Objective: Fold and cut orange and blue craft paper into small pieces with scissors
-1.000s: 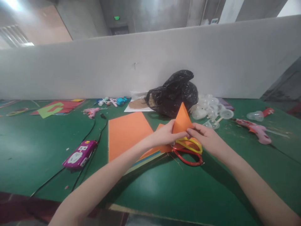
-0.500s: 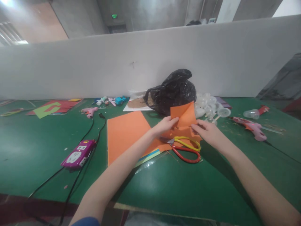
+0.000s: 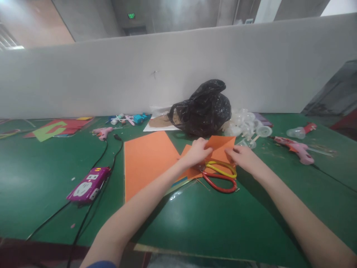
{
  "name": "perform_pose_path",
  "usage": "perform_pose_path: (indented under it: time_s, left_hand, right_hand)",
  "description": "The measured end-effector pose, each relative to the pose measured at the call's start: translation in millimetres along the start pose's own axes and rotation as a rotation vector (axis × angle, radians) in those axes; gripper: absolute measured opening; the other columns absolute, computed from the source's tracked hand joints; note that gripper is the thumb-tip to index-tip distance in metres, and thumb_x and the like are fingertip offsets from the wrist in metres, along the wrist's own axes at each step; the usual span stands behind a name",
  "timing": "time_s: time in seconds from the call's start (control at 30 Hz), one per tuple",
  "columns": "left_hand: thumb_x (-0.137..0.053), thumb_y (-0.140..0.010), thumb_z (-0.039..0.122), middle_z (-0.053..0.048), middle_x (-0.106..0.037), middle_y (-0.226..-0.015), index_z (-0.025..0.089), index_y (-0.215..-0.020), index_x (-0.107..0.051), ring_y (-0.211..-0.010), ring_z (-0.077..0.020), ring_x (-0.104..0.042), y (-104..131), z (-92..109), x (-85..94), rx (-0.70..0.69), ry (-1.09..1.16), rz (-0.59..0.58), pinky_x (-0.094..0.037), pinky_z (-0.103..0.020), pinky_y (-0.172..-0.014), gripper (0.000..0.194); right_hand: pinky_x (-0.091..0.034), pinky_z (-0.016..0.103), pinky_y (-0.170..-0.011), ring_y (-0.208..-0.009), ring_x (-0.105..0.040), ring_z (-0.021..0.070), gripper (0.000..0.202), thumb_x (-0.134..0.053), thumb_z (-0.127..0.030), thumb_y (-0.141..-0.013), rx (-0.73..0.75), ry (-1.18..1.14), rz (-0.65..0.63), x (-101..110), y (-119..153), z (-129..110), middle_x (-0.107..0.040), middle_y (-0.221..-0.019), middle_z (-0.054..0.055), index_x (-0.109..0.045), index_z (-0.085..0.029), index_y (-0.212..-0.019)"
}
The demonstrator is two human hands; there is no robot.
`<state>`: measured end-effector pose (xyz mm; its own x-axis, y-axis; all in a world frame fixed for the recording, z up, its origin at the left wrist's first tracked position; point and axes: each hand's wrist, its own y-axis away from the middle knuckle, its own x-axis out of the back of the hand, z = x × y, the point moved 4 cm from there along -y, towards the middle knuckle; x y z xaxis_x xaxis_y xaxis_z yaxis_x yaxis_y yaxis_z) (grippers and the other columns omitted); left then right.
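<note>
A small piece of orange paper is held between my two hands, tilted up off the table. My left hand pinches its left edge. At its right edge, my right hand closes thumb and fingers on it. Just below lies a pair of scissors with one red and one yellow handle; its blades are mostly hidden by my left hand and wrist. Under the scissors and hands is more cut orange paper. A larger orange sheet lies to the left on a stack, partly covered by my left forearm.
Behind my hands stands a black plastic bag, beside clear plastic cups. Pink glue guns lie at right and left. A purple power strip with black cords sits at left. A white partition closes the back.
The small orange paper has come down nearer the table and tilts flatter. Both hands still grip it, with the left hand's fingers more curled. The view has shifted slightly.
</note>
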<state>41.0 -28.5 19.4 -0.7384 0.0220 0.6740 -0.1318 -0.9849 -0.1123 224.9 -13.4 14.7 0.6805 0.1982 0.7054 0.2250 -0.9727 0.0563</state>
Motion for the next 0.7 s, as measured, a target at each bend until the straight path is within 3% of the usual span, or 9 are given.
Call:
perform_pose_path:
  time_s: [0.13,0.4,0.6,0.7]
  left_hand:
    - [-0.054,-0.086,0.025,-0.010,-0.055,-0.106,0.017,-0.094,-0.058,-0.111,-0.0298,-0.051,1,-3,-6.7,0.004,-0.099,-0.005,-0.039,-0.044,-0.103,0.011]
    - [-0.055,-0.081,0.013,-0.011,-0.051,-0.123,0.019,-0.115,-0.054,-0.124,-0.0284,-0.046,12,2,-8.0,-0.015,-0.030,-0.044,-0.038,-0.040,-0.108,0.035]
    - [-0.058,-0.085,0.021,-0.018,-0.049,-0.135,0.019,-0.135,-0.039,-0.102,-0.0197,-0.062,4,-4,-11.8,0.127,0.167,0.000,-0.051,-0.031,-0.086,0.054]
    - [-0.061,-0.087,0.029,-0.018,-0.058,-0.128,0.016,-0.139,-0.036,-0.095,-0.0189,-0.066,1,-7,-12.3,0.169,0.234,-0.014,-0.053,-0.031,-0.080,0.059]
  right_hand:
    - [-0.043,0.030,-0.058,-0.060,-0.061,0.0195,0.029,-0.047,-0.037,-0.085,-0.002,0.202,0.023,-2,-1,4,-0.065,-0.062,0.004,-0.053,-0.022,-0.062]
    - [-0.038,0.034,-0.060,-0.079,-0.065,0.0284,0.024,-0.049,-0.042,-0.090,-0.035,0.498,0.097,-10,6,4,-0.067,-0.096,0.013,-0.060,-0.021,-0.092]
    - [-0.041,0.035,-0.066,-0.094,-0.063,0.0305,0.026,-0.048,-0.039,-0.094,-0.005,0.545,0.101,-15,6,1,-0.062,-0.106,0.015,-0.059,-0.018,-0.104]
    - [-0.041,0.036,-0.067,-0.095,-0.062,0.0309,0.025,-0.048,-0.038,-0.094,-0.003,0.538,0.100,-15,6,1,-0.062,-0.108,0.015,-0.058,-0.018,-0.104]
